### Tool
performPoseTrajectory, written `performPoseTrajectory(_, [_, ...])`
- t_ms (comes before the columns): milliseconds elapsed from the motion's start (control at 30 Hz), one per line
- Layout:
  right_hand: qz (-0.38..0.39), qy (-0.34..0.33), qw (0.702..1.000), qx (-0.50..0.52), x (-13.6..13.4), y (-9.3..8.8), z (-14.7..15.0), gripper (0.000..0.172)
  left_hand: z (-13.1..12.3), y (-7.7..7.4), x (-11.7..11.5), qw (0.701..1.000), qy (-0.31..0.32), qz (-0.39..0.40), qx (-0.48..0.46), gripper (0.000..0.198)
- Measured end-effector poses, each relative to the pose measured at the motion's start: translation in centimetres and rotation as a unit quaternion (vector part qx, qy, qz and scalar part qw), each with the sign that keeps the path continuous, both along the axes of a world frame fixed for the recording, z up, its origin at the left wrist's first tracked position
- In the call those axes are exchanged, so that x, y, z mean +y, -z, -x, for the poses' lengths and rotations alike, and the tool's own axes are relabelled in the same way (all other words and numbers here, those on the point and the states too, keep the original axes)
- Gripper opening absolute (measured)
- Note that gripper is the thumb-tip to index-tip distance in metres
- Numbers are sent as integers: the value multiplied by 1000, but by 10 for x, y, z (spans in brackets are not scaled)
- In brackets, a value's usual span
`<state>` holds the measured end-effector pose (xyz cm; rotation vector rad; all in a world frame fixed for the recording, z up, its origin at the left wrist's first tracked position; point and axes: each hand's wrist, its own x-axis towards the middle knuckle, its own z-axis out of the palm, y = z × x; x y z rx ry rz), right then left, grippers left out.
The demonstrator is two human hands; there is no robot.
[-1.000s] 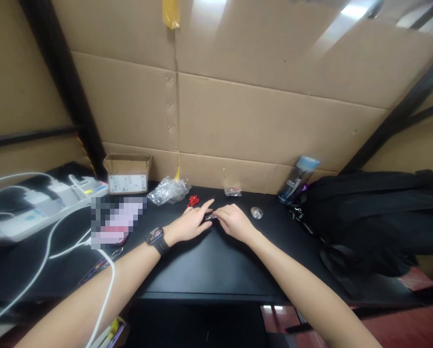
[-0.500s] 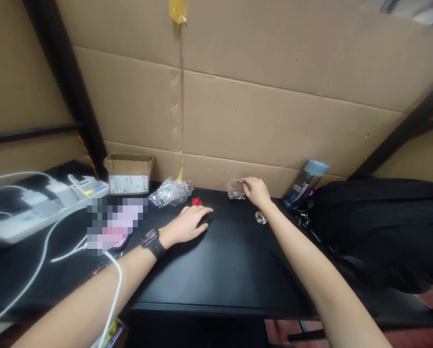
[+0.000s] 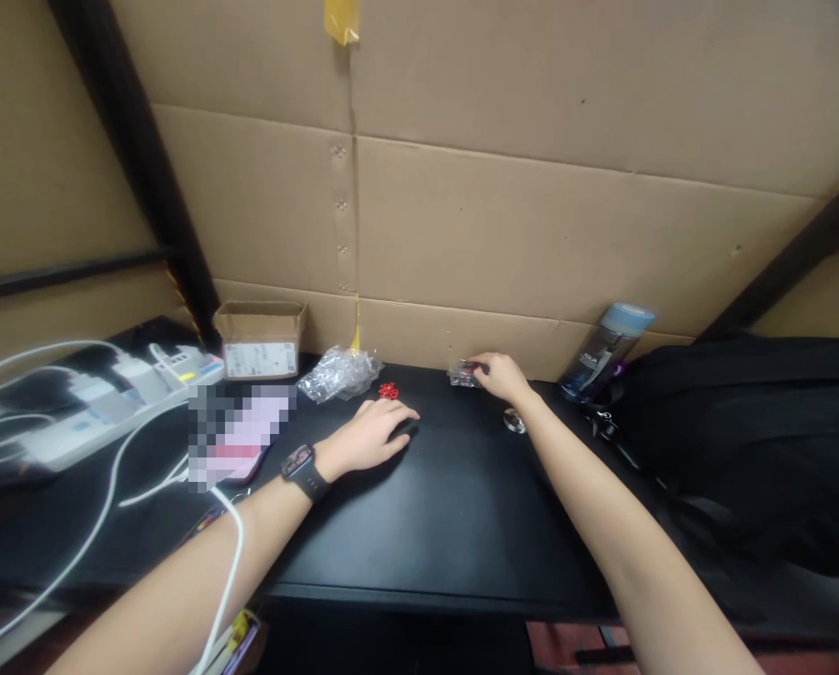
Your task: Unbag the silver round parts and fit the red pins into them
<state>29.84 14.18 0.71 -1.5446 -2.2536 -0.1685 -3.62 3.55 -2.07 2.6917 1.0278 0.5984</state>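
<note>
My right hand (image 3: 504,377) pinches a small clear plastic bag (image 3: 464,373) with something red and dark inside, low over the back of the black table (image 3: 454,525). Just below that wrist lies a round silver metal ring (image 3: 513,421), partly hidden by the arm. My left hand (image 3: 371,434), with a dark watch on its wrist, rests on the tabletop with fingers stretched and holds nothing. A small red openwork piece (image 3: 389,391) lies right behind its knuckles. Crumpled clear plastic wrap (image 3: 340,373) sits to the left of the red piece.
An open cardboard box (image 3: 261,339) and a white power strip (image 3: 110,412) with plugs and cables stand at left, near a blurred-out phone (image 3: 250,436). One white cable crosses over my left forearm. A blue-capped bottle (image 3: 607,352) and black bag (image 3: 756,441) are at right.
The plastic bag in my right hand has come down from upright to lying flatter near the table. My left hand stays in place. The view has shifted slightly.
</note>
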Motion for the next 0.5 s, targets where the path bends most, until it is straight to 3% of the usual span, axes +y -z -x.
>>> performPoseTrajectory(300, [35,-1,999,21,-10,-5,-12,44,-1,1,1,1000,7,8,4,33])
performPoseTrajectory(500, [67,62,996,11,-39,-11,-29,42,2,-1,4,1000,8,-6,-11,32])
